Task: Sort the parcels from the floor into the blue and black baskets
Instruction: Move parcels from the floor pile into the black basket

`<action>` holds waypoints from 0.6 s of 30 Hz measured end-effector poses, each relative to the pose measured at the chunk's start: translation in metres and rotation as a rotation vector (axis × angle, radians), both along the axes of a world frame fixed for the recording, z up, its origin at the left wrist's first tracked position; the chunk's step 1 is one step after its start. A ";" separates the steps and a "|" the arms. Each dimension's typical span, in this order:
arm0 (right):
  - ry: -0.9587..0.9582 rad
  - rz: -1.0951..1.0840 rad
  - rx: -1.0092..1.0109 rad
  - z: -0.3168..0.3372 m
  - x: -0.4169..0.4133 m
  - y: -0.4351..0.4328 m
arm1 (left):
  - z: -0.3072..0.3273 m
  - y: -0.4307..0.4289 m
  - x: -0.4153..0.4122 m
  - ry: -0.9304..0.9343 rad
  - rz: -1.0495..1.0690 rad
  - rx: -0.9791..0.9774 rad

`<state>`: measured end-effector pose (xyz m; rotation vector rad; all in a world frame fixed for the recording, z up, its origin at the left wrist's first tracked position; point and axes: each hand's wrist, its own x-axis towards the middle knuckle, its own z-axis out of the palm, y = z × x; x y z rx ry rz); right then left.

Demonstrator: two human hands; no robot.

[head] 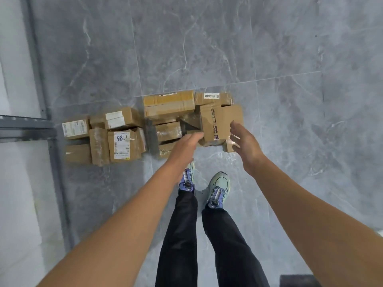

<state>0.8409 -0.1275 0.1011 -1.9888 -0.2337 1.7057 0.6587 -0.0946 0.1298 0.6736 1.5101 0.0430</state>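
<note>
Several brown cardboard parcels lie on the grey marble floor in two clusters. The right cluster holds a parcel with dark printed marks (219, 123), a wide taped parcel (169, 104) behind it and a labelled one (213, 97). In the left cluster sits a parcel with "186" handwritten on its label (122, 147). My left hand (185, 146) reaches down beside the printed parcel's left edge, fingers extended, holding nothing. My right hand (244, 143) hovers at that parcel's right side with fingers spread and empty. No basket is clearly in view.
A grey metal shelf frame (27, 127) stands at the left by a white wall. My feet in blue-green shoes (217, 189) stand just in front of the parcels. A dark object's corner (298, 280) shows at the bottom right.
</note>
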 end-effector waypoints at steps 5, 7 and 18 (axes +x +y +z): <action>-0.039 0.020 -0.048 -0.086 0.007 0.021 | -0.092 0.030 0.018 0.005 0.012 -0.052; -0.084 0.007 -0.059 -0.114 0.009 0.028 | -0.123 0.036 0.024 0.005 0.006 -0.085; -0.132 -0.012 -0.079 -0.194 0.007 0.052 | -0.215 0.054 0.047 -0.014 0.093 -0.169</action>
